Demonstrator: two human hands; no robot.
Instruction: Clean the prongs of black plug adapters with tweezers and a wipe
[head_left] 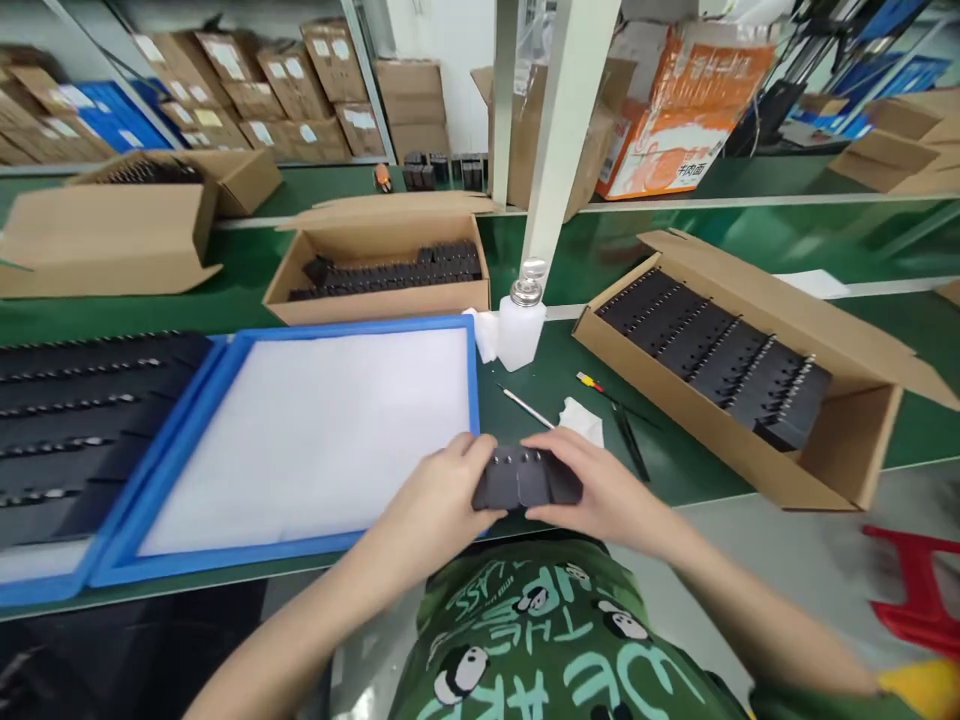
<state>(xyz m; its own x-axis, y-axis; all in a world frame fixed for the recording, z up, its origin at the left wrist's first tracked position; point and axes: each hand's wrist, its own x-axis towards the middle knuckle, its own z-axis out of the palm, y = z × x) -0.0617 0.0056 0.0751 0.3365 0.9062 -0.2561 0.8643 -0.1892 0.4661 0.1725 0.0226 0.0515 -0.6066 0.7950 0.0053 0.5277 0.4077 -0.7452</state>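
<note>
Both of my hands grip one flat black plastic part [525, 478] just above the table's front edge. My left hand [442, 495] wraps its left end, fingers curled round it. Closed over the right end is my right hand [600, 485], with the thumb on top. The part has a row of small metal pins along its upper edge. Directly to its left lies a blue tray [472, 365] lined with a white sheet. A white cloth [583, 418] lies just beyond my right hand.
A cardboard box [847, 455] of black parts sits at the right, another box [375, 300] behind the tray. A white dispenser bottle [521, 325] stands by a white post [559, 130]. Tweezers [628, 440] and a thin tool [527, 408] lie nearby. Black parts fill a tray [82, 420] at left. A red stool [919, 590] stands at right.
</note>
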